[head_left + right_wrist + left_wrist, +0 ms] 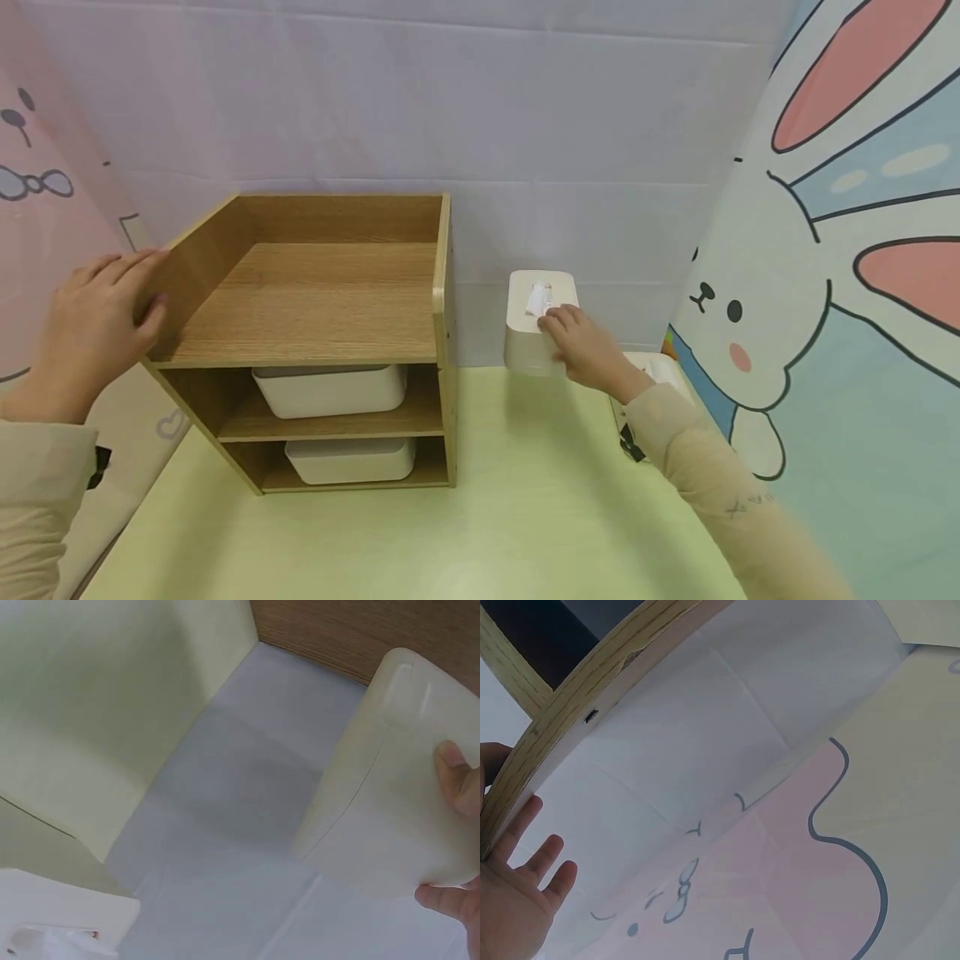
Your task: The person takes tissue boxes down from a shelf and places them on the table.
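My left hand grips the top of the left side panel of a small wooden shelf unit. In the left wrist view, the panel's wooden edge runs between the thumb and the fingers. My right hand holds a white tissue box just right of the shelf, in front of the back wall. A tissue pokes from the slot in its top. In the right wrist view, the thumb presses one face of the box and a finger reaches round its edge.
Two white bins sit in the shelf's lower compartments. Another box with a tissue stands at the right, partly behind my right forearm. Pale green tabletop spreads in front. Printed cloth walls close in the sides.
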Action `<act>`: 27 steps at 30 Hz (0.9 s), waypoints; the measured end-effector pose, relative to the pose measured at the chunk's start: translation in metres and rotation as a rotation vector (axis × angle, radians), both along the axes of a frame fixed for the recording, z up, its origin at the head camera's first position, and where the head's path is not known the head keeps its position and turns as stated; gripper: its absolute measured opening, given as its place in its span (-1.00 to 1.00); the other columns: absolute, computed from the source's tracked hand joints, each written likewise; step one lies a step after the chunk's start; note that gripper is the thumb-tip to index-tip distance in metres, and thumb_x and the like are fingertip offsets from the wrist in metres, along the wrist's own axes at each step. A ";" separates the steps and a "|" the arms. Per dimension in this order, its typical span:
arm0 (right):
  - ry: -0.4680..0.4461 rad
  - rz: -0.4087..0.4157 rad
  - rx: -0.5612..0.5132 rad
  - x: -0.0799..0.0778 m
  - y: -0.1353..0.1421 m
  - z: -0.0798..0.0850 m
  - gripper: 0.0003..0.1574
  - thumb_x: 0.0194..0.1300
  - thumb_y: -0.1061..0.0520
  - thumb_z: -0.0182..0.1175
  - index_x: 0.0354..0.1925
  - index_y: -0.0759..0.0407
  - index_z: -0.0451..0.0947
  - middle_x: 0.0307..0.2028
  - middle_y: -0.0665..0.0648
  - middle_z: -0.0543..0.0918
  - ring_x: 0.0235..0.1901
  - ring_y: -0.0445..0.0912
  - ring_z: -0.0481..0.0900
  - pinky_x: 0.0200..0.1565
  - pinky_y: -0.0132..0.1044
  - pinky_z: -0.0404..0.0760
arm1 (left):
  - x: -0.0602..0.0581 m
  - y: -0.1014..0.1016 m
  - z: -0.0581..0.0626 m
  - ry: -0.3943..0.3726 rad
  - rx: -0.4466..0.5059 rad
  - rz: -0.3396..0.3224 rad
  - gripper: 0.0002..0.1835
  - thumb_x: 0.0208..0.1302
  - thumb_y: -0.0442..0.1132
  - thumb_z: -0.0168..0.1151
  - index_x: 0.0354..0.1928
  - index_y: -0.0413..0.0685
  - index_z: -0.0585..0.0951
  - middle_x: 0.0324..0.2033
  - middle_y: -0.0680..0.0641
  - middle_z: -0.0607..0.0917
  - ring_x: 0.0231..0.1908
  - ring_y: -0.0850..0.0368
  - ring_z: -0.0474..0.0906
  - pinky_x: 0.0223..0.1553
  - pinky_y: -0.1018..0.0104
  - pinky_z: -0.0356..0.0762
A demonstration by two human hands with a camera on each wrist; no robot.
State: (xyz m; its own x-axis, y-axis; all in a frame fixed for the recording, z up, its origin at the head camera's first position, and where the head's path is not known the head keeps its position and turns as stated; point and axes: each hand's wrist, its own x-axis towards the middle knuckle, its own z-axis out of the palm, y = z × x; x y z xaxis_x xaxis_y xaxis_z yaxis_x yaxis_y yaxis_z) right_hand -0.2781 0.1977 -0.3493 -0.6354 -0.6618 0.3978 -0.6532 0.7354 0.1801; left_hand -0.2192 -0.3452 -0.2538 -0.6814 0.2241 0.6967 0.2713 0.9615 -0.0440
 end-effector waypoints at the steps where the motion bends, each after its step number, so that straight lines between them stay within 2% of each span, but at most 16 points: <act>1: 0.003 0.002 -0.002 0.001 0.002 -0.005 -0.37 -0.04 0.30 0.32 0.03 0.29 0.33 0.01 0.31 0.45 0.08 0.22 0.39 0.22 -0.01 0.36 | 0.000 0.000 0.000 0.002 0.000 0.000 -0.46 0.08 -0.37 0.09 0.19 -0.22 0.39 0.05 -0.34 0.51 0.05 -0.37 0.31 0.15 -0.22 0.20; 8: 0.000 0.029 -0.038 0.007 0.015 -0.041 -0.36 -0.09 0.35 0.33 0.00 0.30 0.34 -0.05 0.30 0.47 0.05 0.23 0.41 0.18 0.01 0.39 | 0.000 0.001 0.001 0.005 -0.002 -0.007 -0.46 0.06 -0.37 0.09 0.17 -0.25 0.39 0.04 -0.35 0.51 0.03 -0.41 0.32 0.14 -0.25 0.19; 16: -0.046 0.028 -0.059 0.012 0.029 -0.082 -0.30 -0.15 0.37 0.36 0.01 0.28 0.31 -0.03 0.30 0.45 0.07 0.26 0.38 0.17 0.04 0.39 | 0.002 0.003 0.003 -0.002 -0.002 -0.002 -0.47 0.05 -0.39 0.09 0.16 -0.27 0.40 0.03 -0.36 0.51 0.03 -0.40 0.31 0.14 -0.23 0.20; 27: -0.023 0.049 -0.078 0.015 0.045 -0.114 -0.31 -0.23 0.42 0.37 -0.06 0.33 0.33 -0.09 0.33 0.47 0.01 0.25 0.41 0.14 0.07 0.40 | 0.002 0.004 0.004 -0.004 -0.002 -0.002 -0.48 0.05 -0.41 0.11 0.15 -0.28 0.40 0.01 -0.39 0.51 0.02 -0.40 0.31 0.14 -0.22 0.20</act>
